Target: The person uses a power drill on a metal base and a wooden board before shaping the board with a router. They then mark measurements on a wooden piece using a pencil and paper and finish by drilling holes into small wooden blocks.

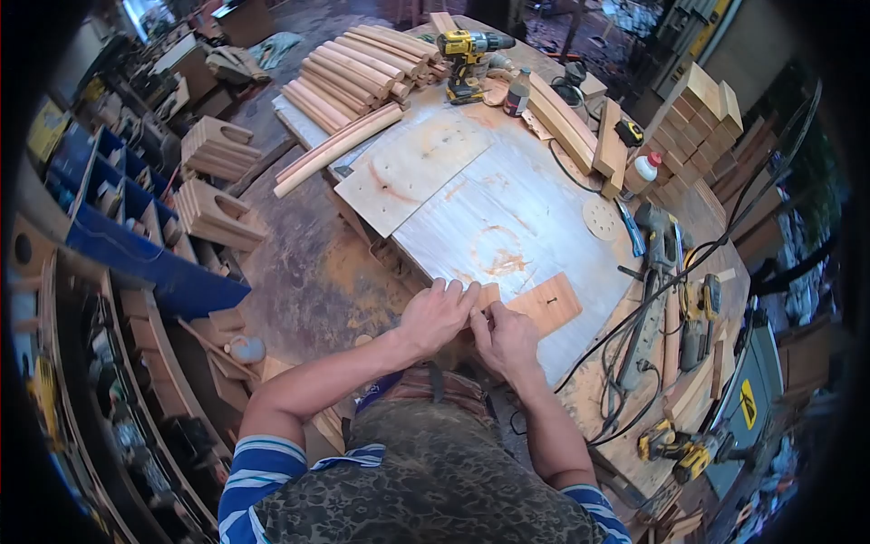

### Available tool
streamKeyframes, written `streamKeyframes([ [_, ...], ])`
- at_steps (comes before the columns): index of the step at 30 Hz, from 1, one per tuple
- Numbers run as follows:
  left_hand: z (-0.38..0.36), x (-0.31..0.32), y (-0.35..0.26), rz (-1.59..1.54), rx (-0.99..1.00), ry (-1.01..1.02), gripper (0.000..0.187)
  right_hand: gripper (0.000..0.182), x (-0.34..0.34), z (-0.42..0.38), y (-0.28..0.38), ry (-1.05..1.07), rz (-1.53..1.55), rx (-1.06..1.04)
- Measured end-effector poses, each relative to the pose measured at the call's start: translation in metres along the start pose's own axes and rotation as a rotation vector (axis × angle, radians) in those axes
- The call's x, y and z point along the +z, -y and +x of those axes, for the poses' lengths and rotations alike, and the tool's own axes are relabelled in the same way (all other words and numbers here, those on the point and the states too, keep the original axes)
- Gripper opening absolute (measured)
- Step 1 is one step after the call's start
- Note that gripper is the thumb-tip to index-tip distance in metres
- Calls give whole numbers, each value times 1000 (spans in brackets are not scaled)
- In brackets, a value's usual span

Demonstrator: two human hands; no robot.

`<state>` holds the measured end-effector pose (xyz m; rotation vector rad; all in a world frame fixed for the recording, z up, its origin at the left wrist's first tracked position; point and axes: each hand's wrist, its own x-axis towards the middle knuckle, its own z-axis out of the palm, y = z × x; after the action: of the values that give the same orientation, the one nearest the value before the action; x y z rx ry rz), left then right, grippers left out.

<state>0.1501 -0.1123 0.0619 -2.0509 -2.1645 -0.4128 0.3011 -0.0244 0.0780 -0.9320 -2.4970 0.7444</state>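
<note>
At the near edge of the metal-topped work surface, my left hand bends its fingers over a small piece of wood. Close beside it, my right hand has thumb and fingers pinched together at the same piece; the fingertips of the two hands nearly meet. Whatever else lies in that pinch is hidden by the fingers. Just right of my right hand, a flat wooden block rests on the metal, with a dark screw on its face.
Beyond the plywood sheet lie stacked dowels. A yellow drill stands at the back by a dark bottle. On the right are stacked wood blocks, a glue bottle, power tools and a black cable. Blue bins stand left.
</note>
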Motion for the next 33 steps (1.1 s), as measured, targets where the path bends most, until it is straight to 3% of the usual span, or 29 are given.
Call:
streamKeyframes([
  [8,20,24,75,-43,255,-81,38,39,35,40,34,61,43,244],
  [13,30,53,85,-81,312,48,41,36,46,45,36,92,-213,262],
  [17,34,51,86,-130,377,-16,36,33,40,45,40,108,-267,301],
  [19,41,47,89,-137,376,83,32,32,37,45,41,128,-224,205],
  [21,44,41,92,-122,391,172,35,30,37,43,39,164,-235,284],
  [22,44,42,96,-116,381,166,35,29,34,40,39,47,-95,309],
  [23,46,43,101,-109,364,156,36,30,31,39,37,-70,42,325],
  [24,48,43,105,-188,259,248,44,29,25,37,32,-63,36,503],
  [25,50,43,111,-186,263,248,44,29,25,27,18,-68,37,504],
  [27,48,45,120,-421,55,209,57,26,41,-2,-22,-371,-300,498],
  [28,52,53,122,-633,-106,221,66,26,48,-11,-34,-367,-292,501],
  [30,60,61,125,-714,-186,204,68,23,53,-20,-56,-367,-205,416],
  [33,75,74,130,-886,-356,161,72,18,53,-12,-78,-454,-156,474],
])
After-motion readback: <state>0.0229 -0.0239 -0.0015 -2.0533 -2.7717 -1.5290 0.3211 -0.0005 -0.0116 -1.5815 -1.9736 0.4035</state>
